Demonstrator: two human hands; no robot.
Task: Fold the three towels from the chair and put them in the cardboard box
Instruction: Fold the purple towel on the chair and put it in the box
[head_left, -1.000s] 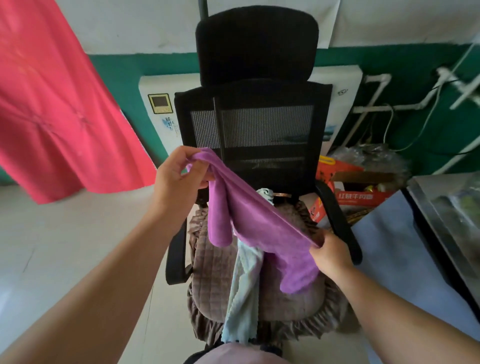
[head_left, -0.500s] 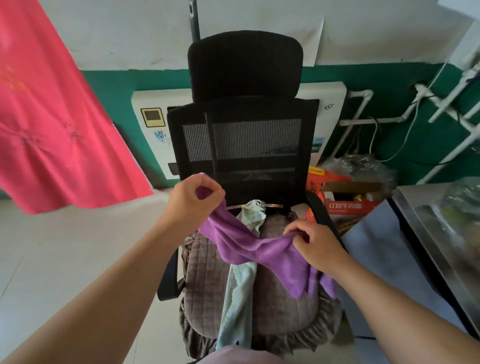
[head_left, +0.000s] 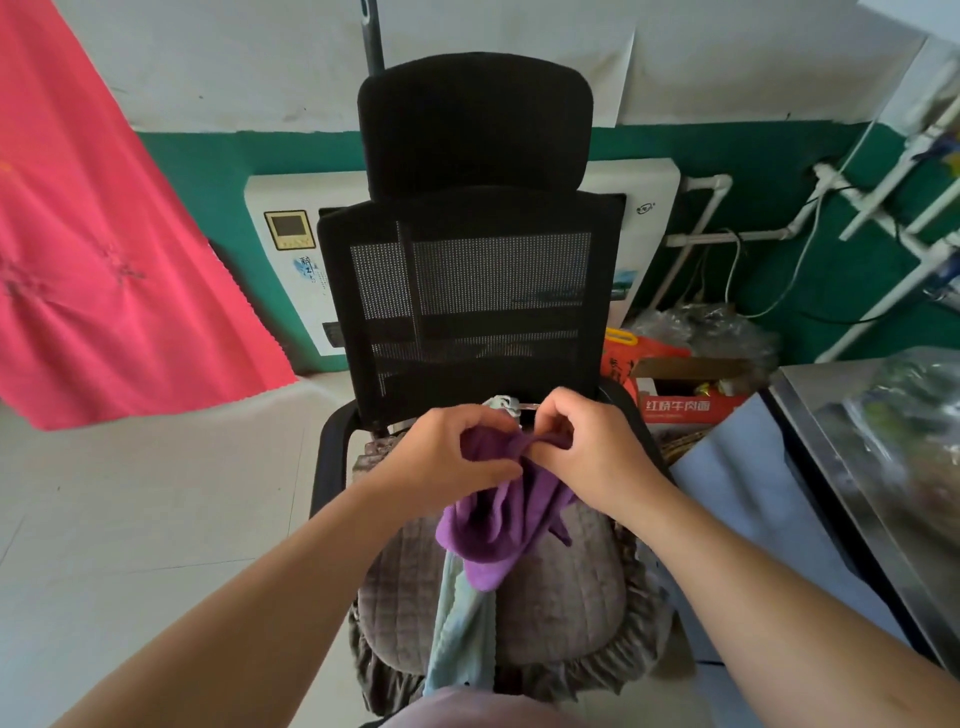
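Note:
Above the seat of a black mesh office chair (head_left: 467, 291), my left hand (head_left: 447, 457) and my right hand (head_left: 587, 452) are side by side, both pinching the top edge of a purple towel (head_left: 498, 530). The towel hangs doubled below them in loose folds. On the quilted grey seat cushion (head_left: 566, 592) a pale green towel (head_left: 462, 639) trails from the backrest down over the front edge. A third towel is not visible. An open red cardboard box (head_left: 680, 395) with printed characters stands on the floor right of the chair.
A pink cloth (head_left: 104, 260) hangs at the left. A white wall heater (head_left: 291, 270) and white pipes (head_left: 883, 208) line the green wall behind. A steel table (head_left: 872, 467) with a plastic bag stands at the right, above a pale blue sheet (head_left: 748, 493). Light floor tiles lie to the left.
My hands came together from a wide stretch, bringing the two ends of the purple towel to meet, so it now hangs doubled over the seat.

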